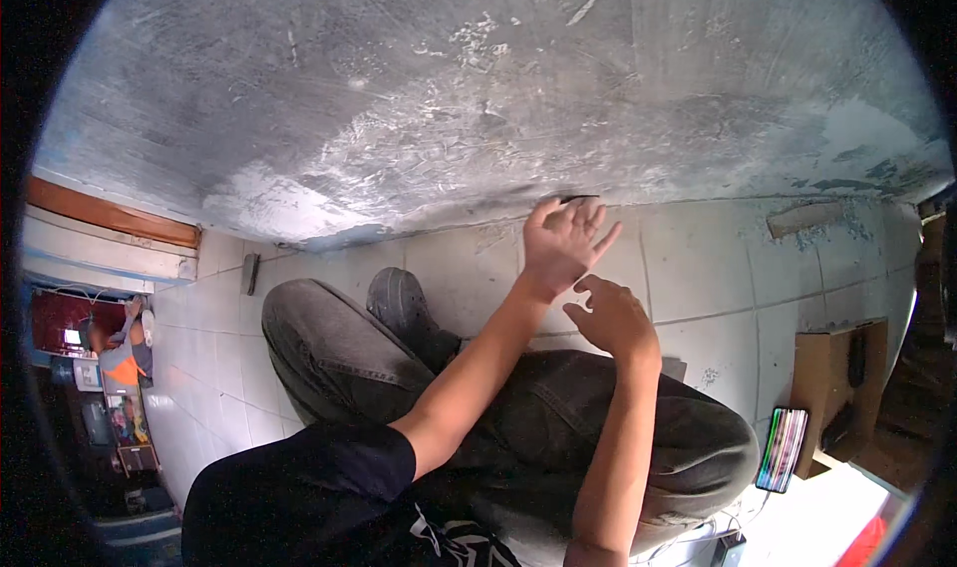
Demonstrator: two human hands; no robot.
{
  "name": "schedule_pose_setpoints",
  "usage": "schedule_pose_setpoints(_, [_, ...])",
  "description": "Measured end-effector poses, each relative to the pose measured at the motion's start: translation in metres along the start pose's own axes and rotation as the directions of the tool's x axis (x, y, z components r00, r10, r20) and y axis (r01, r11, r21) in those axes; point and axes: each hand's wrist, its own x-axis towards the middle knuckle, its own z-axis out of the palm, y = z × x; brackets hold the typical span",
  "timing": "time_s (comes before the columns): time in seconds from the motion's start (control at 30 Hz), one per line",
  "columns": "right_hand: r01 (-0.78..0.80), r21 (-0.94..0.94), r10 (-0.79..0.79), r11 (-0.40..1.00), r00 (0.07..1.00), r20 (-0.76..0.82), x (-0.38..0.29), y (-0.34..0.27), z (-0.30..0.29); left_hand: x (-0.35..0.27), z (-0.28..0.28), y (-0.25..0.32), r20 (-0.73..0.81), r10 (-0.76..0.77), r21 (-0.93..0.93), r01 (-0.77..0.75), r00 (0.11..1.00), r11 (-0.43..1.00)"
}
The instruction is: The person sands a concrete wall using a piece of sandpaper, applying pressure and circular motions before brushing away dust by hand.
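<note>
My left hand (564, 241) is raised near the foot of a grey, patchily plastered wall (478, 118), fingers spread and nothing seen in it. Just beyond its fingertips a thin dark piece (582, 197) shows at the wall; whether the hand touches it I cannot tell. Close below and to the right, my right hand (614, 316) hovers over my lap with its fingers curved and apart, holding nothing visible.
At the right a cardboard box (837, 395) holds dark items, beside a phone (782, 449) with a lit screen. A flat block (804, 219) lies by the wall on white floor tiles (695, 268). Another flat tool or block (250, 274) lies left. Another person (123, 357) sits far left.
</note>
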Motion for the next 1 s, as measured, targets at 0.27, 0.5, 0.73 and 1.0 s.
schedule_pose_setpoints(0.27, [-0.011, 0.025, 0.011, 1.000, 1.000, 0.010, -0.003, -0.001, -0.002, -0.004, 0.013, -0.006, -0.168, 0.046, -0.008, -0.048, 0.985, 0.999])
schedule_pose_setpoints(0.5, [0.002, 0.014, -0.002, 1.000, 1.000, 0.019, -0.002, -0.003, -0.003, -0.008, 0.021, -0.004, 0.036, 0.059, 0.022, -0.060, 0.998, 0.998])
schedule_pose_setpoints(0.73, [-0.018, -0.006, 0.018, 1.000, 1.000, 0.025, -0.001, 0.000, -0.002, -0.006, 0.029, 0.007, 0.004, -0.004, -0.286, 0.005, 1.000, 0.958])
schedule_pose_setpoints(1.0, [-0.017, 0.007, 0.017, 1.000, 0.999, 0.030, -0.001, 0.001, -0.002, -0.007, 0.032, 0.007, -0.092, -0.012, -0.285, -0.015, 0.996, 0.959])
